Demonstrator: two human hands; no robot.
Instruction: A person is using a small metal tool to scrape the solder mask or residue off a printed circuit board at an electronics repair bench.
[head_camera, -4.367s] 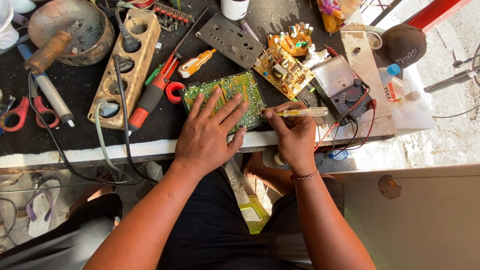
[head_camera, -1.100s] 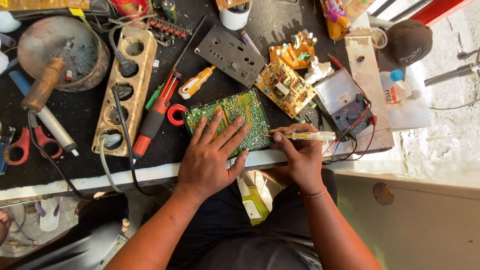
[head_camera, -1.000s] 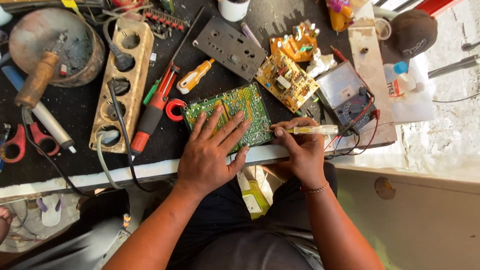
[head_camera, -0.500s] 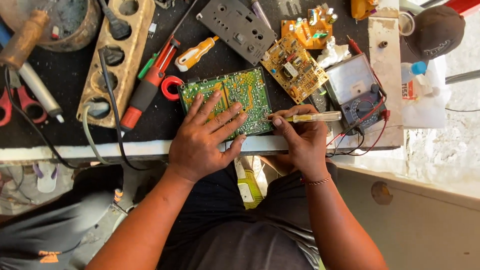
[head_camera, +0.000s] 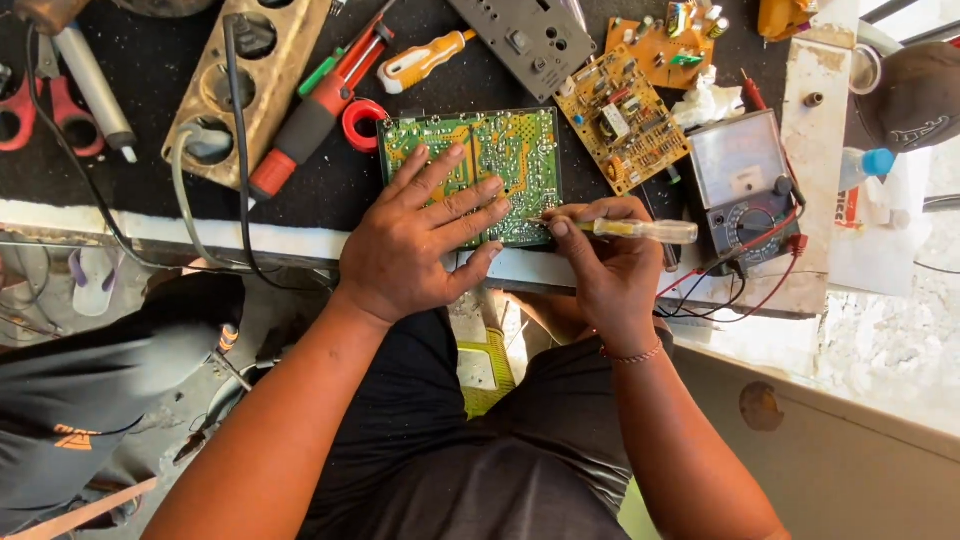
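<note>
A green circuit board (head_camera: 520, 150) lies copper side up at the front of the dark bench. My left hand (head_camera: 420, 235) rests flat on its near left part, fingers spread, pinning it down. My right hand (head_camera: 605, 265) grips a small screwdriver with a clear yellow handle (head_camera: 645, 231). The tool points left, and its tip touches the board's near right edge.
An analogue multimeter (head_camera: 745, 185) with red and black leads sits right of my right hand. Behind the board lie a tan circuit board (head_camera: 620, 115), a grey panel (head_camera: 525, 40), a red-handled tool (head_camera: 305, 125), a yellow screwdriver (head_camera: 425, 60), a wooden socket strip (head_camera: 245, 85) and red scissors (head_camera: 40, 105).
The view has shifted a little over the bench. Both hands keep their hold: left on the green board, right holding the screwdriver at the board's near right edge.
</note>
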